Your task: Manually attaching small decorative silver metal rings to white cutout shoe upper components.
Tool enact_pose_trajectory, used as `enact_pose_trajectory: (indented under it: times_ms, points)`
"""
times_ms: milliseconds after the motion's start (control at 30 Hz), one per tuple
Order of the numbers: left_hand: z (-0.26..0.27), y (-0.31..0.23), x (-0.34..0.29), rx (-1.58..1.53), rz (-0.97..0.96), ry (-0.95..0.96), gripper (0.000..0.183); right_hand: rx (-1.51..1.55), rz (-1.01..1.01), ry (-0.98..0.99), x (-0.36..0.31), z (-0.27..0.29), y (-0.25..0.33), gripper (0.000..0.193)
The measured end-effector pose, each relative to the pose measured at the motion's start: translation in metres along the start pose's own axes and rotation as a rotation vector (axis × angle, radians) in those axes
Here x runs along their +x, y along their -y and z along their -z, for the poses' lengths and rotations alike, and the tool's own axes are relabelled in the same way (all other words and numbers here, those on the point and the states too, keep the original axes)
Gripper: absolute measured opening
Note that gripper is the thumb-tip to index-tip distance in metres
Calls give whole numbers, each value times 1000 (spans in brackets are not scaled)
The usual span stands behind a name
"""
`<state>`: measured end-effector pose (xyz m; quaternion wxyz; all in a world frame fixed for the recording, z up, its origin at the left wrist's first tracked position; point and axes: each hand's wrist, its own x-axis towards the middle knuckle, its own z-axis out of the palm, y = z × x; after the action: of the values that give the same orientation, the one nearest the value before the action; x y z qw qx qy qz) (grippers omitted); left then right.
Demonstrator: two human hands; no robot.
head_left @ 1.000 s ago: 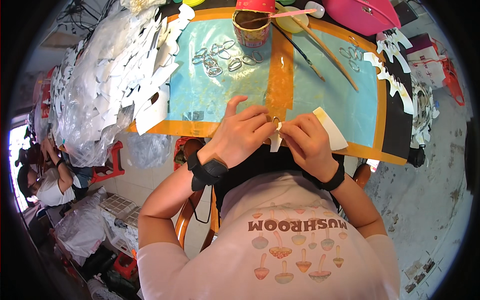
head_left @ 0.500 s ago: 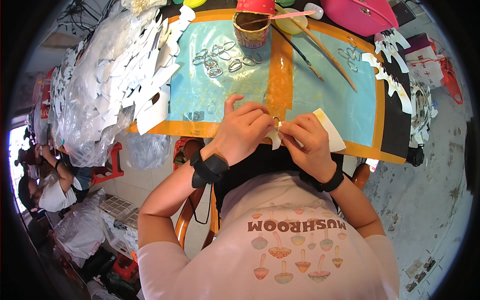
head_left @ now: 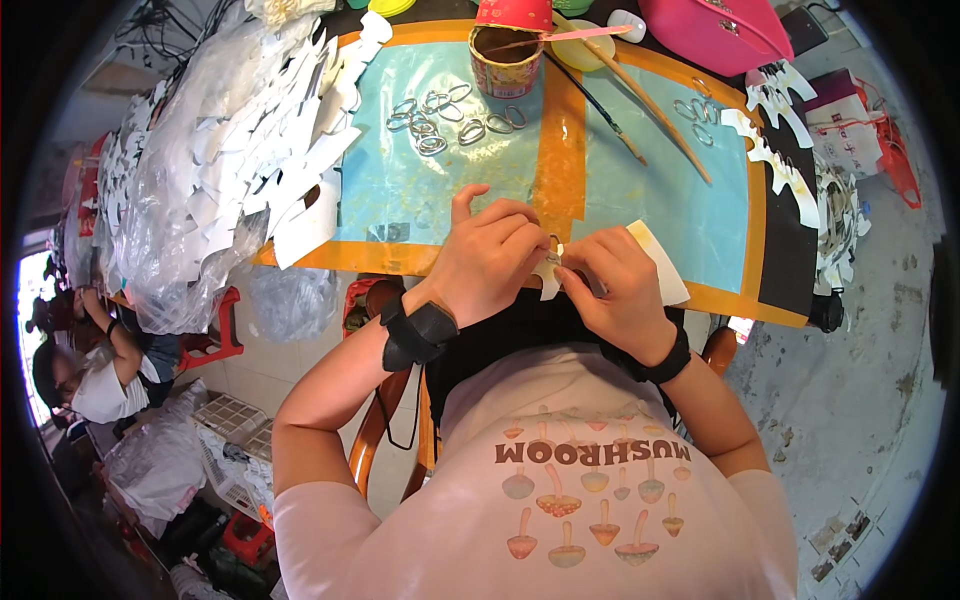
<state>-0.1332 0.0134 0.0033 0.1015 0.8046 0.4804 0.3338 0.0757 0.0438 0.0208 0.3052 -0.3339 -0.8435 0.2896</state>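
Observation:
At the table's near edge, my left hand [head_left: 485, 245] and my right hand [head_left: 622, 285] meet fingertip to fingertip. Both pinch a small white cut piece [head_left: 549, 282] with a metal ring [head_left: 555, 241] at its upper end. The left index finger sticks up, while the other left fingers curl in. Fingers hide most of the piece, so how the ring sits on it cannot be made out. A larger white sheet piece [head_left: 662, 266] with a yellowish edge lies just right of my right hand. Several loose oval metal rings [head_left: 430, 145] lie farther off on the blue mat [head_left: 390, 200].
A patterned tub [head_left: 505, 72] holding brown paste stands at the back, a pink stick across it. Two brushes [head_left: 660, 118] lie right of it. White cut pieces [head_left: 290, 170] heap up on the left, others [head_left: 785, 175] hang right. A pink basin [head_left: 715, 35] stands behind. Another person [head_left: 105, 375] sits far left.
My hands stay at the same spot with only slight finger shifts on the white piece and ring. The view has moved very slightly.

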Motion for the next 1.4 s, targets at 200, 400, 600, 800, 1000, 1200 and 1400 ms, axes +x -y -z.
enact_pose_trajectory:
  times_ms: [200,400,600,800,1000,1200,1400]
  points:
    - [2,2,-1,25,-48,10,15,-56,-27,-32,-2,-8,6,14]
    - [7,-1,-5,122,-120,58,13,-132,36,-42,-6,-11,1,18]
    - [10,-4,-12,250,-283,76,15,-385,267,70,-14,-4,-3,31]
    - [13,-9,-26,453,-312,46,26,-390,314,124,-17,1,-3,35]
    - [14,-12,-36,503,-253,42,35,-374,287,137,-20,3,1,35]
    - [10,-12,-41,518,-261,26,34,-334,380,115,-28,4,-8,36]
    - [9,-5,-41,481,-229,-28,36,-360,399,270,-29,10,-4,45]
